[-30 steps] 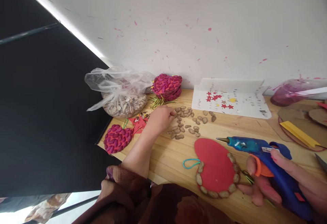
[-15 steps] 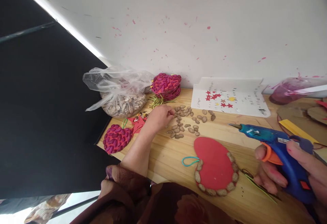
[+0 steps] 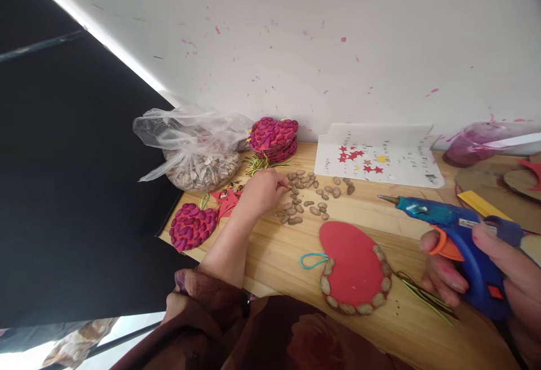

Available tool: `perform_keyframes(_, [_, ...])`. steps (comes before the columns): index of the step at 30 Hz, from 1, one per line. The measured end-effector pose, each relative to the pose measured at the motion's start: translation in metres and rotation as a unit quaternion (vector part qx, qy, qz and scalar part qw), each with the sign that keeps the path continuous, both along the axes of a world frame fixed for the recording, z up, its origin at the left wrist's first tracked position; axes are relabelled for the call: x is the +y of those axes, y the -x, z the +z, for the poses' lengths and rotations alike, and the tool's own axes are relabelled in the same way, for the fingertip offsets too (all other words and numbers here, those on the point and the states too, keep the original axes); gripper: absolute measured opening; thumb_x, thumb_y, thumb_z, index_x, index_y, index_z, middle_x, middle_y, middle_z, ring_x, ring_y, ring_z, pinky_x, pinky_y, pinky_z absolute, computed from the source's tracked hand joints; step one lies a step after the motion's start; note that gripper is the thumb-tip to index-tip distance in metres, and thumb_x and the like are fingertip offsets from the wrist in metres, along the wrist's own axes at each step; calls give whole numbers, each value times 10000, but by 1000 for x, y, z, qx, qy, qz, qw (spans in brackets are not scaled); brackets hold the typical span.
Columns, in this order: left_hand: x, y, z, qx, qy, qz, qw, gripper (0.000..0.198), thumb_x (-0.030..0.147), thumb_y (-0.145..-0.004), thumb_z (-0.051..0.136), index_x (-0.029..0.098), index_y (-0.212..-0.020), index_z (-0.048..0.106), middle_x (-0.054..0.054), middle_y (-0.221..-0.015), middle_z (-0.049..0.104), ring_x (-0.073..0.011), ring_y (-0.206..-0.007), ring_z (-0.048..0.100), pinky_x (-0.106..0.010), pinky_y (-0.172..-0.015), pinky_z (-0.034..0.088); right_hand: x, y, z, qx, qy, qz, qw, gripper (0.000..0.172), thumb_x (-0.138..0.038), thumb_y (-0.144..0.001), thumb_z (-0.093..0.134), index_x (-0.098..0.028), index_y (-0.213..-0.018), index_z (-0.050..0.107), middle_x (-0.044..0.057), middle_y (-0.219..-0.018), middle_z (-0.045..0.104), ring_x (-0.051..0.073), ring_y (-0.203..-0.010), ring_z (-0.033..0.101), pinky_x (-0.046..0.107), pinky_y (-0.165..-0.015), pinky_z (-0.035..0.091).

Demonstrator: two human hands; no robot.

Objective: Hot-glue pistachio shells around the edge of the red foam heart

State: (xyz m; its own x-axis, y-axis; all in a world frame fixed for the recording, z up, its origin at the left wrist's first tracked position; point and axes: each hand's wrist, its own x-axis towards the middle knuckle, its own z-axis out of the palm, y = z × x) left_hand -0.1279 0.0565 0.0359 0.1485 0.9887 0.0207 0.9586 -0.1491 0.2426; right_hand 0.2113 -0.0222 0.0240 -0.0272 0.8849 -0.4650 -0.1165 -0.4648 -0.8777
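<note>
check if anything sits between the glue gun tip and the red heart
Nothing visible does. The right hand holds the glue gun with its tip above bare table, just right of the heart. The loose peanuts lie farther back, by the left hand.

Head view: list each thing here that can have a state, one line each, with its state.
Left hand: fingertips pinching at the loose shells.
Right hand: gripping the glue gun.
Glue gun: held above the table, nozzle pointing left.
Red heart: flat; shells line its lower and right edges, the rest bare.
Loose shells: scattered.
Plastic bag: open, part full.
Finished hearts: stacked.
</note>
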Motion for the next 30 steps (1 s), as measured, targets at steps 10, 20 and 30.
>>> perform_keyframes(10, [1, -5, 0, 71, -11, 10, 997, 192, 188, -829, 598, 200, -882, 782, -69, -940, 741, -224, -871, 662, -307, -793, 479, -3, 1, 12, 49, -5, 37, 998, 440, -634, -894, 503, -220, -838, 641, -34, -473, 530, 151, -404, 534, 289, -515, 487])
perform_keyframes(20, [0, -5, 2, 51, -19, 19, 998, 153, 192, -844, 629, 185, -864, 781, -90, -944, 744, -244, -917, 663, -328, -830, 475, -4, 0, 6, 17, -33, -3, 999, 461, -697, -825, 556, -238, -821, 598, -36, -469, 520, 149, -397, 523, 255, -427, 417])
perform_keyframes(30, [-24, -49, 14, -640, 234, 50, 730, 326, 354, -633, 899, 133, -825, 756, -23, -694, 671, -91, -602, 554, -210, -580, 414, -16, -1, 8, -4, -128, 1, 992, 403, -635, -886, 545, -244, -930, 634, -19, -541, 570, 183, -466, 580, 302, -476, 467])
